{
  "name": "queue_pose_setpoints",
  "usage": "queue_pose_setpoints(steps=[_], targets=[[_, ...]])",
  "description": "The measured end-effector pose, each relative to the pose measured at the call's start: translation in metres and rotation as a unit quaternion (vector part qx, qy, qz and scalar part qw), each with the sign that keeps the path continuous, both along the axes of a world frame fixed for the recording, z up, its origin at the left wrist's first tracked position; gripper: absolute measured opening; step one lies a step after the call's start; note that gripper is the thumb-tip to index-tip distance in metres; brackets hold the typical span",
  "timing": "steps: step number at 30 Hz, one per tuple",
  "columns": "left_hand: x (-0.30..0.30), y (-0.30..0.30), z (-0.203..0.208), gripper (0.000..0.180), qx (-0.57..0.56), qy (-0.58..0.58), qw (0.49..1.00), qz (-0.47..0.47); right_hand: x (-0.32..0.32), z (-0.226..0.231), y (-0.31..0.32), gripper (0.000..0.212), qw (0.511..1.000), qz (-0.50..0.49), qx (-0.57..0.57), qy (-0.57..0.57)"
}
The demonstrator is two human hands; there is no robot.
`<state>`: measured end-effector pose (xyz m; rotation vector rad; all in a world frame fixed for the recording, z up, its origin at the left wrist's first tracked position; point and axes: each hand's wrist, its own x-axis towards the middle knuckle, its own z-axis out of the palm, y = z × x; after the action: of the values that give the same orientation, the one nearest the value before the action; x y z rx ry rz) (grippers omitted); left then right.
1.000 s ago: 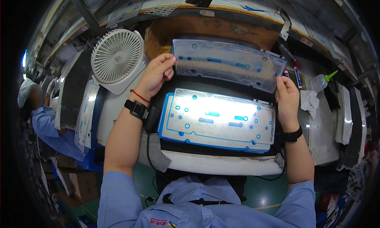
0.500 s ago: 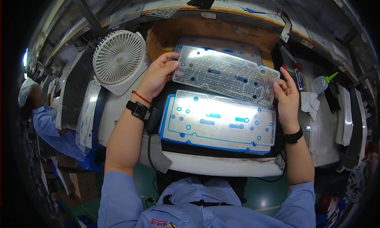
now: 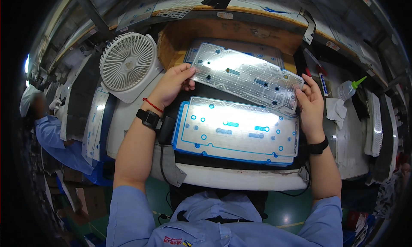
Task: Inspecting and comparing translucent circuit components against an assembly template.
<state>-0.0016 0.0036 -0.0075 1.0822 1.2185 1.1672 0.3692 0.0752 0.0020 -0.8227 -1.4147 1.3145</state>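
A clear, rectangular plastic panel with a fine line pattern and small holes [image 3: 246, 75] is held up between my two hands, its left end raised. My left hand [image 3: 177, 81] pinches its left end between thumb and fingers. At the right end, my right hand [image 3: 310, 102] grips the edge with thumb and fingers. Just below, nearer to me, lies a stack of similar panels with blue outlines and blue rings [image 3: 240, 140]; bright glare covers part of its top. Behind the held panel, more blue-marked panels [image 3: 262, 49] sit partly hidden in a wooden box.
A white fan [image 3: 128, 64] stands at the left beside the wooden box [image 3: 240, 29]. To the right are a marker [image 3: 323, 85], a bottle with a green nozzle [image 3: 346, 90] and a crumpled white cloth [image 3: 335, 111]. Far left, a co-worker's blue sleeve [image 3: 53, 133] shows.
The panel has tipped: its left end rose and its surface glare spread. My left hand shifted its grip along that end, while my right hand stayed nearly in place.
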Motion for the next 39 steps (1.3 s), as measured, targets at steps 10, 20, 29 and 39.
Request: queue_pose_setpoints(steps=[10,20,29,39], targets=[[0.001,0.000,0.001,0.021,0.007,0.018,1.000,0.010,0.000,0.000,0.000,0.045,1.000,0.005,0.006,0.012],[-0.003,0.001,-0.001,0.022,0.013,-0.018,0.997,0.071,0.002,-0.004,0.003,0.047,1.000,-0.012,-0.009,0.012],[-0.001,0.001,0.004,0.037,0.020,-0.056,0.992,0.109,-0.003,-0.003,-0.003,0.024,0.983,0.059,0.005,-0.173],[-0.004,-0.001,0.003,0.032,-0.009,-0.082,0.997,-0.007,-0.001,0.000,-0.005,0.012,0.967,0.129,0.087,-0.200]])
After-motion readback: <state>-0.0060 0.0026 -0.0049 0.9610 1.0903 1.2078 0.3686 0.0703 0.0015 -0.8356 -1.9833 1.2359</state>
